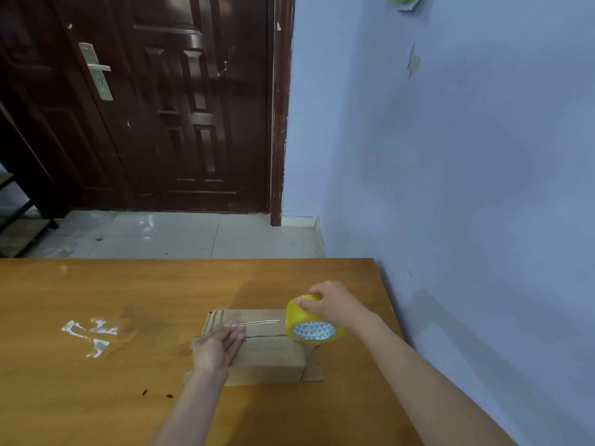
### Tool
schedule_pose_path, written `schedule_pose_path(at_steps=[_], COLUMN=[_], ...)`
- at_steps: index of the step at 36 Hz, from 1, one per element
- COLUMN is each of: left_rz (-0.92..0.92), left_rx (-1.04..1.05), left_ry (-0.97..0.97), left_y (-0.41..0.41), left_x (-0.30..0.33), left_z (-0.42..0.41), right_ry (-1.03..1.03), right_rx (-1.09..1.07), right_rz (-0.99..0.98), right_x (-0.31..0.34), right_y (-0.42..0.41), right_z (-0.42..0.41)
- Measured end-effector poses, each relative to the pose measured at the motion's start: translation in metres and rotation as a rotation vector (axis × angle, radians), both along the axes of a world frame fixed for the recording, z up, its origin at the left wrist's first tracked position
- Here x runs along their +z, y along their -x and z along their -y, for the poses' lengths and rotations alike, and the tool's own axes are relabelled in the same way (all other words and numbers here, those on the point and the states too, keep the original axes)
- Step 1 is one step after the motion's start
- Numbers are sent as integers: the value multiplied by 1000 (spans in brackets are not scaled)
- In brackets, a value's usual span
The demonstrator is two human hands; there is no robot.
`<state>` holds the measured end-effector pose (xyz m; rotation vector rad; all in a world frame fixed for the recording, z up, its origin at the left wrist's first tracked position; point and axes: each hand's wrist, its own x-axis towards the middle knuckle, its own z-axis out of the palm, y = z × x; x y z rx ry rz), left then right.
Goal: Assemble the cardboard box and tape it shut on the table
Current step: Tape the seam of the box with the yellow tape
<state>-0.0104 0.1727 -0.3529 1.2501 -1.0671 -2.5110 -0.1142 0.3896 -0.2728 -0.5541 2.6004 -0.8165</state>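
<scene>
The cardboard box [257, 346] lies folded shut on the wooden table [128, 300], toward the right side and fairly near the person, with its top flaps meeting along a dark seam that runs left to right. The left hand [219, 346] lies flat with straight fingers on the left end of the box top, pressing down the free end of a clear strip of tape [257, 322], probably so that end sticks and the box does not slide while the strip is pulled. The right hand [335, 305] grips the yellow tape roll [310, 320] from above, fingers curled over its rim, at the right end of the box, and the strip stretches taut between the two hands just above the seam; holding the roll low and in line with the seam would let the tape come down straight over the join. A flap [314, 370] juts out on the table at the near right corner of the box. The seam looks only partly covered, so sealing seems under way rather than finished. Scraps of clear tape [91, 336] lie stuck on the table well to the left
</scene>
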Motion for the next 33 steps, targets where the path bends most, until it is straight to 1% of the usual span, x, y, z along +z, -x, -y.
schedule_pose_path(at_steps=[2,4,8,12,18,21,23,28,33], left_rz=[-7,-9,-5,9,-37,-95,-153,-283,-353], left_rx=[-1,-11,-28,-15,24,7,5,30,7], left_ry=[-20,-32,-52,-58,-227,-328,-396,-488,-451], left_y=[0,1,1,2,-1,-4,-8,-18,-22], left_x=[0,-1,-1,-1,2,5,8,8,7], left_z=[3,5,3,5,14,20,23,23,21], right_ry=[-137,-230,-276,-338,-136,68,139,160,69], right_rx=[29,38,3,51,87,61,56,49,23], right_rz=[-77,-130,-73,-43,64,174,234,297,236], right_x=[7,11,14,14,23,21,19,9,0], right_y=[2,2,2,1,2,1,1,-3,-4], right_z=[-1,-7,-16,-9,-14,-22,-27,-20,-9])
